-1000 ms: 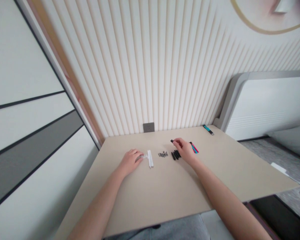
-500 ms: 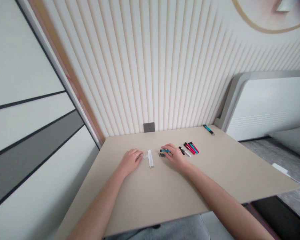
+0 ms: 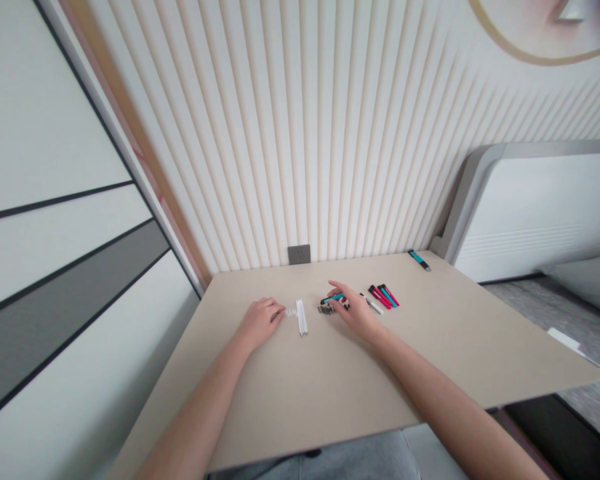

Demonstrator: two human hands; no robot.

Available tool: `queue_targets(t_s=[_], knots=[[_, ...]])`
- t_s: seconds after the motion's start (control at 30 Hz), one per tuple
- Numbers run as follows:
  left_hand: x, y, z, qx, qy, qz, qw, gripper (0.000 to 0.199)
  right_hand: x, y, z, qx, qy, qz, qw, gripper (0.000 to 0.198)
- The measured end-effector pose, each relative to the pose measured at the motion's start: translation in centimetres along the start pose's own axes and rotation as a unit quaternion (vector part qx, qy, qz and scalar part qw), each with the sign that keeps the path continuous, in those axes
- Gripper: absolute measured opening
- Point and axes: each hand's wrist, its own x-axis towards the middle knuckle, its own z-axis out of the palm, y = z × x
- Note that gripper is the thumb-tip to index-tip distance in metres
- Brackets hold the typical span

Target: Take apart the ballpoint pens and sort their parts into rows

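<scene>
My right hand (image 3: 351,311) pinches a teal pen-like barrel with a black end (image 3: 333,299) between thumb and fingers, tilted just above the table. Beneath it lies a small heap of dark grey pieces (image 3: 325,310), partly covered by the hand. My left hand (image 3: 261,321) rests on the table with its fingers curled together. Whatever its fingertips may hold is too small to make out. Small white pieces (image 3: 291,312) lie right beside those fingertips. Between the two hands several slim white sticks (image 3: 301,317) with pointed near ends lie side by side.
Right of my right hand lie a white barrel (image 3: 374,305) and several red and teal barrels with black ends (image 3: 384,296). A teal and black tool with a metal tip (image 3: 419,260) sits near the table's far right corner. The beige table (image 3: 300,393) meets a ribbed wall with a socket (image 3: 299,254).
My right hand has turned and lifted its forefinger side a little, and the teal barrel has tilted with its right end up. The left hand stays in place.
</scene>
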Motion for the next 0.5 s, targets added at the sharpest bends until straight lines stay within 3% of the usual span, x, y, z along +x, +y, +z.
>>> queue_targets(t_s=[0.27,0.5], knots=[[0.24,-0.13,0.18,-0.031,-0.002,0.002,1.000,0.018,-0.19,0.18,0.02,0.027,-0.022,0.012,0.999,0.044],[0.35,0.59,-0.35,-0.047,0.032,-0.020,0.998,0.019,-0.35,0.80,0.48,0.032,-0.017,-0.010,0.999,0.049]])
